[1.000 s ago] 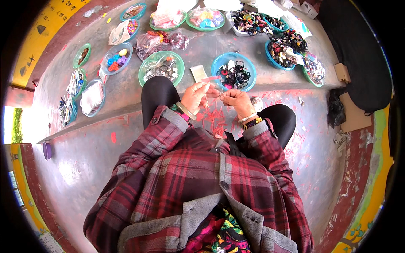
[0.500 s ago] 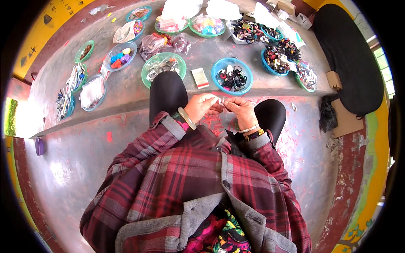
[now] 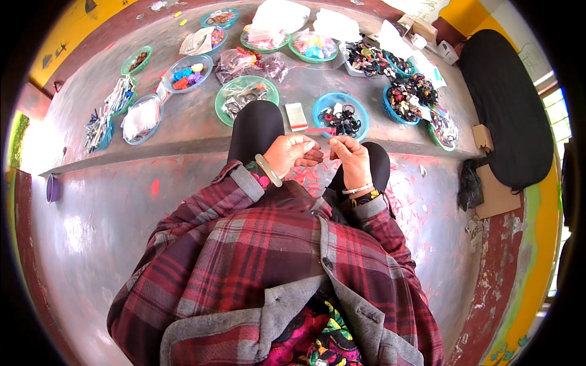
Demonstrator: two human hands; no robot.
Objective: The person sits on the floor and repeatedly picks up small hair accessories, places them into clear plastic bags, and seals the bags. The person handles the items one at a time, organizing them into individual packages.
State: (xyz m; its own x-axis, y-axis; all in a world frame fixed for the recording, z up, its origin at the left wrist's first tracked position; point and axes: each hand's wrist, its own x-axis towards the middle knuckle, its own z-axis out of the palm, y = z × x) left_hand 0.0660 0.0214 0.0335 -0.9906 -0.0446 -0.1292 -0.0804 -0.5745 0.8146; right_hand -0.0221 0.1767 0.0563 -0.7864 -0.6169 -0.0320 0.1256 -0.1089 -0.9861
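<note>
L hand (image 3: 288, 154) is up in front of the body near the L knee (image 3: 259, 125), thumb + index close together, other fingers loosely curled; can't tell if anything's between the tips. R hand (image 3: 354, 161) is just beside it, thumb + index pinching a thin reddish strip (image 3: 320, 130) at approx its R end. Strip sticks out leftward, above both hands' tips in view, overlapping the front edge of the concrete ledge (image 3: 195, 125) and the lower L rim of a blue bowl (image 3: 316, 111) w/ black loops (image 3: 349, 124) in it. On the ledge, L of that bowl: white/red flat pack (image 3: 296, 114), then green bowl (image 3: 220, 105) w/ mixed small parts. Red scraps (image 3: 411, 204) scattered on floor (image 3: 116, 244) below.
</note>
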